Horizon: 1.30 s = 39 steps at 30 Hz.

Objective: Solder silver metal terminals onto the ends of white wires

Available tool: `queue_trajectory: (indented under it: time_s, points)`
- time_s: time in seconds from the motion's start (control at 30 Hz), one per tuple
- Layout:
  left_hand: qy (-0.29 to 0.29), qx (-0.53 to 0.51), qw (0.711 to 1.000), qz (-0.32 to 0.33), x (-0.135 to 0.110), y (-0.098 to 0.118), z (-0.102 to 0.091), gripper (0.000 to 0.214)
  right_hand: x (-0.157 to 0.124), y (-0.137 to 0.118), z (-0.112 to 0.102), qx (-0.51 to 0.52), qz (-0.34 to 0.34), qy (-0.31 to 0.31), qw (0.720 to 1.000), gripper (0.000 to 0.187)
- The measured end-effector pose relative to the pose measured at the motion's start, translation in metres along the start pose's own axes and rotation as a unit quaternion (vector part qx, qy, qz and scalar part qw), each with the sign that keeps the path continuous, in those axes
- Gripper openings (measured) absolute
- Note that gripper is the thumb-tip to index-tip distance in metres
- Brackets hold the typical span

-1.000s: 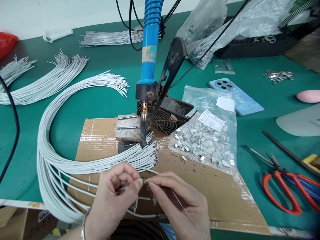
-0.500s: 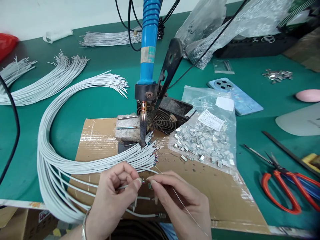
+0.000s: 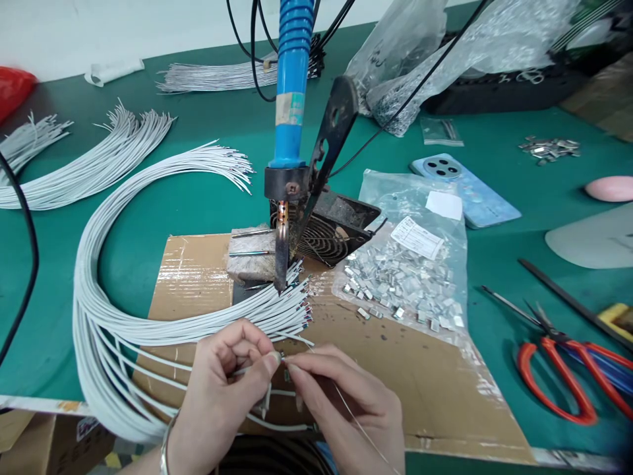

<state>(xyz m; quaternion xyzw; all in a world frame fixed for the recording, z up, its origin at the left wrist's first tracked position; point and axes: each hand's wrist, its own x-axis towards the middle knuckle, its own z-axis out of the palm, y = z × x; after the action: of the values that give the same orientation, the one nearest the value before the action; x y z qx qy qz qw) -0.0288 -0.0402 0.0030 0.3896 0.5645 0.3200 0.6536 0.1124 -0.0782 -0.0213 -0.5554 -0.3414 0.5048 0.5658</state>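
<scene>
My left hand [image 3: 232, 386] is closed, pinching the end of a white cable [image 3: 241, 371] between thumb and forefinger. My right hand [image 3: 353, 399] faces it, thumb and forefinger pressed together right at the cable's tip. A thin solder wire [image 3: 357, 417] runs through the right hand's fingers and trails down toward me. Whatever small part lies between the right fingertips is hidden. Just beyond the hands, a thick bundle of white cables [image 3: 198, 323] ends in coloured wire tips. Over those tips hangs a blue-handled soldering iron [image 3: 281, 257], clamped upright with its tip down.
A clear bag of small metal connector shells [image 3: 420, 290] lies right of the iron, beside a blue phone [image 3: 469, 191]. Red-handled scissors [image 3: 556, 376] are at the right. A black fan [image 3: 326, 231] stands behind the iron. Cardboard [image 3: 440, 396] covers the green table under my hands.
My right hand has moved slightly left, closing the gap between its fingertips and the cable end. The solder wire shifted left with it. My left hand stays nearly still.
</scene>
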Motion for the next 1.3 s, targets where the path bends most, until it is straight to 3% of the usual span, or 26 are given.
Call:
queue_trajectory:
  time_s: [0.3,0.57,1.3]
  points:
    - [0.002,-0.01,1.0,0.004,0.002,-0.002,0.0,0.026,-0.001,-0.002,0.002,0.012,-0.005,0.014,1.0,0.014]
    - [0.0,-0.005,1.0,0.0,0.004,-0.004,-0.002,0.022,0.002,-0.004,0.002,0.015,0.022,0.085,0.996,0.005]
    - [0.024,0.041,0.999,0.006,0.006,0.004,0.006,0.014,0.011,-0.003,-0.001,-0.038,-0.025,0.006,0.999,0.011]
